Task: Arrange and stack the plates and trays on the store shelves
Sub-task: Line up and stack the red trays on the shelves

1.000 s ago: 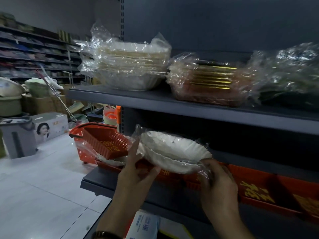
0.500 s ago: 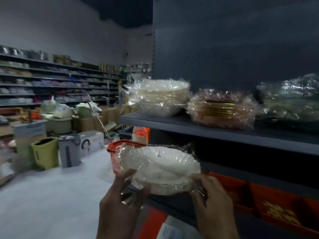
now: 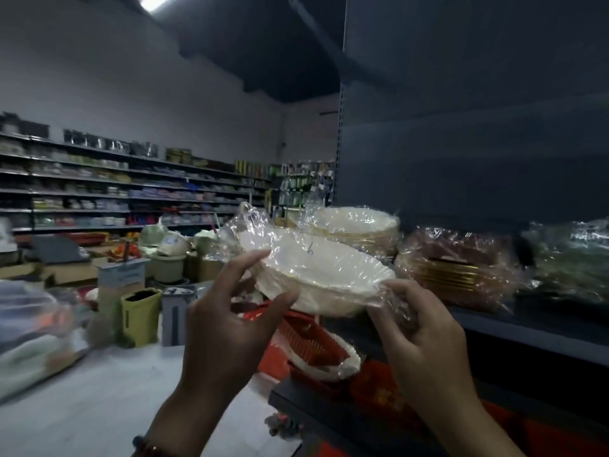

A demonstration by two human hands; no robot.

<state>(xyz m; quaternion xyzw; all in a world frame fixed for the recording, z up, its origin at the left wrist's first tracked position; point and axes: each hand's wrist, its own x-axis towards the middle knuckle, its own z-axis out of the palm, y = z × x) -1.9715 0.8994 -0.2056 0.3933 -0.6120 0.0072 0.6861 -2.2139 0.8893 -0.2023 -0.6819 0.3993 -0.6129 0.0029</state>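
A plastic-wrapped stack of white plates (image 3: 316, 275) is held up in front of the dark shelf (image 3: 527, 328). My left hand (image 3: 227, 328) grips its left rim, thumb under, fingers over the wrap. My right hand (image 3: 418, 338) pinches the right rim and the bunched wrap. Behind it on the shelf stands a taller wrapped stack of white plates (image 3: 359, 229). A wrapped stack of brown, gold-edged plates (image 3: 451, 268) sits to its right, then a dark wrapped stack (image 3: 570, 262).
A red basket (image 3: 306, 338) sits on the lower shelf below the held plates, with red trays (image 3: 379, 387) along that level. Bins, boxes and a grey container (image 3: 174, 311) crowd the floor at left. Stocked shelves (image 3: 99, 186) line the far wall.
Both hands have lifted the wrapped white plates from the lower shelf level up to the height of the upper shelf. The view has tilted upward and to the left.
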